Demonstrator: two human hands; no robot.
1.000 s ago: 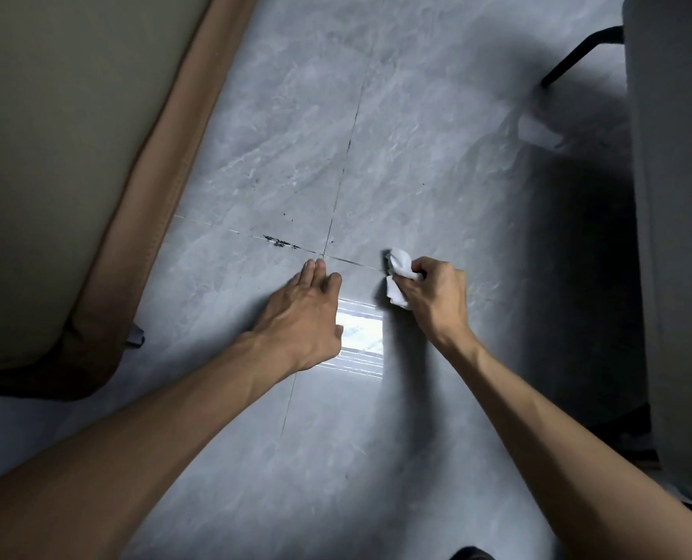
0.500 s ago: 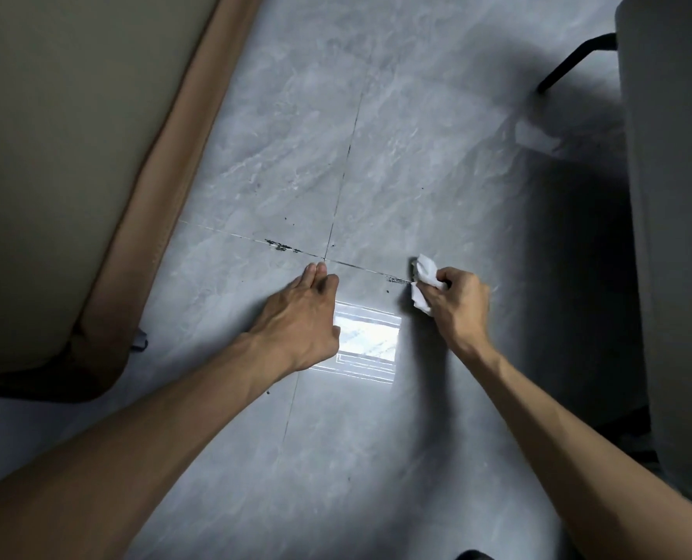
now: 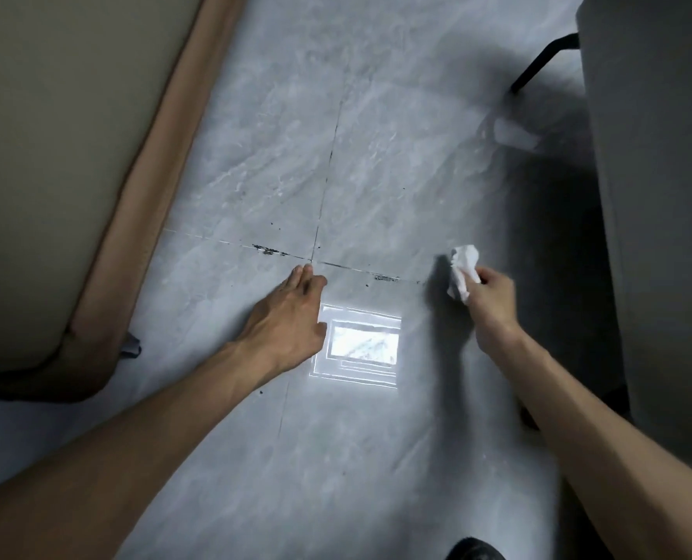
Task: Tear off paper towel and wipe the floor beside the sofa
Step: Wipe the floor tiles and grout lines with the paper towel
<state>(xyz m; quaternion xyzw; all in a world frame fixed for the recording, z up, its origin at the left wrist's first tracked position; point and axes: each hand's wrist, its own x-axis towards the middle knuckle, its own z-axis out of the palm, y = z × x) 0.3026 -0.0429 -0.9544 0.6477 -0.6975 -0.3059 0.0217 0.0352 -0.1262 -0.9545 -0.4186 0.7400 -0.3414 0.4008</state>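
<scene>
My right hand (image 3: 492, 301) pinches a crumpled white paper towel (image 3: 463, 272) low at the grey marbled tile floor (image 3: 376, 175), well right of the beige, tan-edged sofa (image 3: 53, 155). My left hand (image 3: 292, 321) rests flat, fingers straight. Tearing appears done; black specks (image 3: 269, 249) on the grout remain to wipe.

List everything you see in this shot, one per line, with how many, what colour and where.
sofa: one, beige with tan edge, left.
floor: one, grey tiles, middle.
grime: two streaks, black, on the grout line.
light patch: one, white, on the floor, centre.
paper towel: one, white, crumpled in the right grip.
grey furniture: one, grey, right edge.
left grip: one, bare hand, flat on the floor.
right grip: one, bare hand, holding the paper towel.
</scene>
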